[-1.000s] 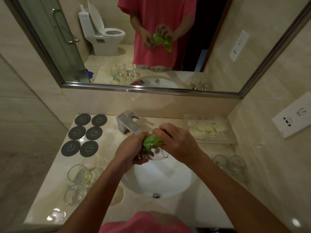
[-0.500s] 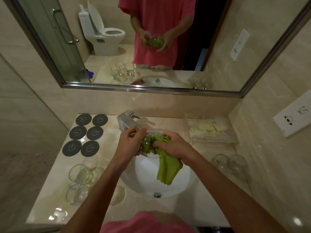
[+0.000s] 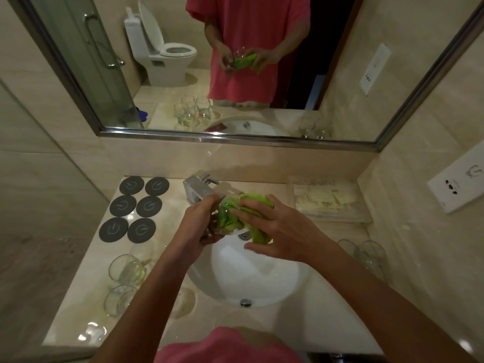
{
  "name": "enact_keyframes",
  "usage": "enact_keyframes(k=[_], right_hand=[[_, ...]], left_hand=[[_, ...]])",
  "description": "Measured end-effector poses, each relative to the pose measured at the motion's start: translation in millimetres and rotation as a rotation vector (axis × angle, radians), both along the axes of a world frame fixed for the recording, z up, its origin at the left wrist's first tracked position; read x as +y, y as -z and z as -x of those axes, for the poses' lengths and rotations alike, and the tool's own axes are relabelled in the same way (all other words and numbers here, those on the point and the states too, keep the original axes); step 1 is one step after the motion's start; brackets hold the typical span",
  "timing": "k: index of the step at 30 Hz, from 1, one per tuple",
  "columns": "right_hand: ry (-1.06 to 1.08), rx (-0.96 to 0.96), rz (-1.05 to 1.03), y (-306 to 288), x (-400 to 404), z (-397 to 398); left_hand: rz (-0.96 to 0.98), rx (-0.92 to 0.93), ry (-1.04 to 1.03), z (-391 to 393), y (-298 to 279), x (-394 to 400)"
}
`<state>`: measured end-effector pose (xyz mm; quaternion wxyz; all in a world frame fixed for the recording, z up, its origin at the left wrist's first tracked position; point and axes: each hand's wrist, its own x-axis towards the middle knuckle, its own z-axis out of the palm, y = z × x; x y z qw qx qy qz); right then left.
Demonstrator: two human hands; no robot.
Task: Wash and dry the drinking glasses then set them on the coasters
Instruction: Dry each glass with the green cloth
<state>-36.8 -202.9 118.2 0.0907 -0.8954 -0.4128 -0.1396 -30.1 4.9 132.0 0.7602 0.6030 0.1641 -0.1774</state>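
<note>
Glass (image 3: 222,218) sits between both hands above the sink (image 3: 256,279): left hand (image 3: 199,224) curled around its side, gripping it, green cloth (image 3: 243,218) stuffed inside and over it, right hand (image 3: 277,231) pressing the cloth, fingers half spread.

- My one view sits on the person's head, looking forward and down over the white sink basin (image 3: 256,281) from close above.
- Its wide angle takes in the beige counter (image 3: 78,318) below and the wall mirror (image 3: 340,61) ahead.
</note>
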Motion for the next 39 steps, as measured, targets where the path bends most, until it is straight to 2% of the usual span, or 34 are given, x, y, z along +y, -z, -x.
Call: enact_keyframes(k=[2,8,12,13,17,19,23,27,29,31,34,39], right_hand=[[0.035,0.069,-0.074,3.0,1.3,1.8],[0.209,0.56,-0.515,-3.5,19.3,13.1],[0.247,1.171,-0.855,-23.8,23.7,15.1],[0.234,1.256,-0.918,-25.9,23.5,15.0],[0.206,1.414,-1.161,-30.6,23.7,14.2],[0.222,1.411,-1.225,-34.1,25.2,14.6],[0.242,1.204,-1.072,-47.4,22.2,15.2],[0.175,1.102,-0.719,-65.5,3.0,8.2],[0.102,1.065,-0.504,-71.4,-0.1,5.1],[0.05,1.055,-0.34,-75.3,2.7,4.9],[0.063,1.097,-0.257,-75.8,5.7,6.0],[0.267,1.146,-0.451,-69.6,8.9,9.3]], left_hand=[[-0.047,-0.067,-0.013,-0.2,-1.4,-0.5],[-0.23,-0.331,-0.074,3.3,-3.5,-3.3],[-0.272,-0.535,-0.083,10.8,-7.0,-10.0],[-0.268,-0.575,-0.085,11.9,-7.5,-11.4],[-0.289,-0.754,-0.079,7.3,-4.0,-11.4],[-0.302,-0.788,-0.052,4.5,-0.1,-8.9],[-0.292,-0.771,0.158,-1.1,4.5,6.1],[-0.131,-0.506,0.599,-12.8,-1.6,31.1],[-0.148,-0.441,0.808,-16.9,-7.1,35.4],[-0.25,-0.493,0.937,-18.1,-11.7,32.5],[-0.398,-0.64,0.947,-15.4,-10.6,26.4],[-0.551,-0.836,0.701,-5.3,2.7,21.7]])
